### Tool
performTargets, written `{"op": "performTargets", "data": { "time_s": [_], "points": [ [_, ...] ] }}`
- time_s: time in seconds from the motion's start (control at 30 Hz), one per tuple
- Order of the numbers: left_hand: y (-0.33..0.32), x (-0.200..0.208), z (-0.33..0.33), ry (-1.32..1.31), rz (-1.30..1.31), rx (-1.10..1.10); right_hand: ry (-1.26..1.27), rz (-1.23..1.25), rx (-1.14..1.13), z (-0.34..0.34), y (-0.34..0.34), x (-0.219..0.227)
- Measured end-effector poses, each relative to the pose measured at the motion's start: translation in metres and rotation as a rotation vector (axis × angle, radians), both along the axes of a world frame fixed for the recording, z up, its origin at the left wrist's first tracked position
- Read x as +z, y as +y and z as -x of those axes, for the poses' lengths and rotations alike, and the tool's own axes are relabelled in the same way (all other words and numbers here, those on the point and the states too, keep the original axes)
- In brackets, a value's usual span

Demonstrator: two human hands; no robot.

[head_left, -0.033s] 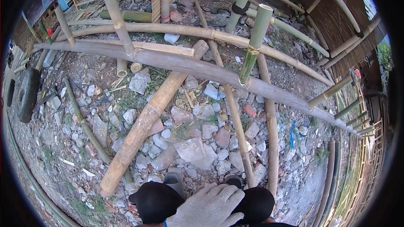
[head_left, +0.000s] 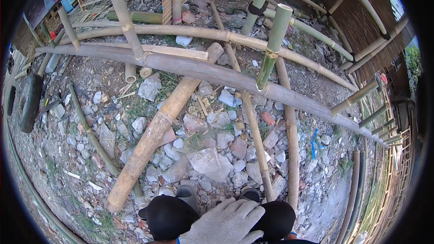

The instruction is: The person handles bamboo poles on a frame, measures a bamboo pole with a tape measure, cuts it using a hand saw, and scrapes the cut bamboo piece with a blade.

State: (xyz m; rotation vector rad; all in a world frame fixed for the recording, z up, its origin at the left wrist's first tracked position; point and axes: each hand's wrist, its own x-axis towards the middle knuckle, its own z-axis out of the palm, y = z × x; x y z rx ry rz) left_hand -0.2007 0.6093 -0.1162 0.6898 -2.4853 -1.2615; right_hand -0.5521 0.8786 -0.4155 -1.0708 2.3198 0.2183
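Observation:
My left hand (head_left: 224, 221), in a whitish knit work glove with a blue cuff, lies palm down across my lap between my black-clad knees. Its fingers are stretched out to the right, the tips resting near my right knee (head_left: 275, 219). No object shows in it. Of my right hand only a bit of blue cuff (head_left: 293, 234) is visible beyond that knee; its fingers are hidden. Past my boots (head_left: 187, 196) lie broken stones (head_left: 204, 160). A thick bamboo pole (head_left: 153, 131) slants across the rubble to my left, its far part under a long greyish bamboo beam (head_left: 199, 68).
Short bamboo uprights (head_left: 274, 45) stand in the beam. Two thinner poles (head_left: 291, 153) run from beneath it toward me on the right. A dark tyre (head_left: 31, 103) is at the left, a blue strip (head_left: 313, 145) on the right. Woven bamboo panels (head_left: 357, 20) rise at the back right.
My left hand has shifted very slightly to the right. Everything else looks the same.

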Motion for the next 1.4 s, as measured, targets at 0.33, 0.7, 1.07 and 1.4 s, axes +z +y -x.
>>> {"op": "performTargets", "data": {
  "time_s": [0.33,0.7,1.07,1.4],
  "points": [
    [0.011,0.009,-0.007,-0.02,0.03,-0.014,-0.047,0.566,0.221,-0.044,-0.21,0.014],
    [0.015,-0.004,-0.012,0.023,0.045,0.051,-0.228,0.497,-0.002,-0.018,-0.278,-0.053],
    [-0.025,-0.023,0.009,0.0,-0.105,-0.036,-0.254,0.051,-0.235,-0.051,-0.089,0.041],
    [-0.026,-0.019,0.005,0.017,-0.051,-0.058,0.087,0.494,-0.008,-0.069,-0.095,0.013]
  ]
}}
